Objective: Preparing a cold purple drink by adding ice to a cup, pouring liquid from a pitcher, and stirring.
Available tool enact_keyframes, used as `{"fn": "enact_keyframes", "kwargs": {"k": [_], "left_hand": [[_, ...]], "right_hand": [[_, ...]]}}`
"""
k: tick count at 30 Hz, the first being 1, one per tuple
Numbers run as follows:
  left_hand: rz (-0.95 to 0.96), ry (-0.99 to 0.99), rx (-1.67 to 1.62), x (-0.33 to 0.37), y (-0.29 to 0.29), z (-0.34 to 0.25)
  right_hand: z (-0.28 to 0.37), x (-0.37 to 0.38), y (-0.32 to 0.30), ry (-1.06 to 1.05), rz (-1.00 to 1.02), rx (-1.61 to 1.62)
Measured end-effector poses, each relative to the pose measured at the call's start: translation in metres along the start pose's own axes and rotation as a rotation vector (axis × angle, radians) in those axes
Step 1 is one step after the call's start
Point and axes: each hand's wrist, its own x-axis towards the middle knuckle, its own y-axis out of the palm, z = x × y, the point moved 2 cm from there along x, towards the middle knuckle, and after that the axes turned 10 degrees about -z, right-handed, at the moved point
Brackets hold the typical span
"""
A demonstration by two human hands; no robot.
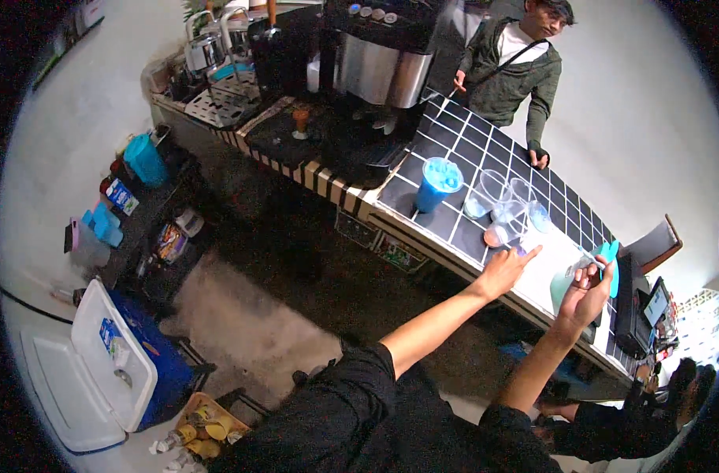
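My left hand (504, 271) reaches over the counter's near edge, fingers stretched out beside a clear plastic cup (497, 236) with some orange-pink stuff in its bottom. Further cups cluster beyond it, one clear cup (477, 206) with a pale blue layer. To their left stands a tall cup of blue iced drink (438, 186). My right hand (585, 298) is raised at the counter's right part, palm up and fingers curled. What it grips is too small to make out. Right by it are a pale green see-through container (562, 288) and a turquoise plastic piece (612, 268), partly hidden.
Black tiles with white lines cover the counter (462, 142). An espresso machine (383, 67) stands at its left. Across the counter stands a person (517, 79); another is at lower right (635, 418). A cash register (643, 315) sits at the right end. An open cooler (115, 363) is at lower left.
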Motion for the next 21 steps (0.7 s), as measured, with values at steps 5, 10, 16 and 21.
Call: {"fn": "enact_keyframes", "kwargs": {"k": [5,10,16,21], "left_hand": [[-0.08,0.083,0.084,0.007,0.012,0.009],[-0.079,0.088,0.014,0.016,0.007,-0.009],[-0.236,0.177,-0.06,-0.009,-0.012,-0.019],[-0.171,-0.1,-0.588,-0.061,-0.085,-0.02]], "right_hand": [[-0.004,0.008,-0.009,0.058,0.087,0.023],[-0.001,0.019,-0.008,0.034,-0.074,0.038],[0.003,0.017,-0.002,0.038,-0.039,0.037],[-0.011,-0.001,0.022,0.118,0.162,0.001]]}}
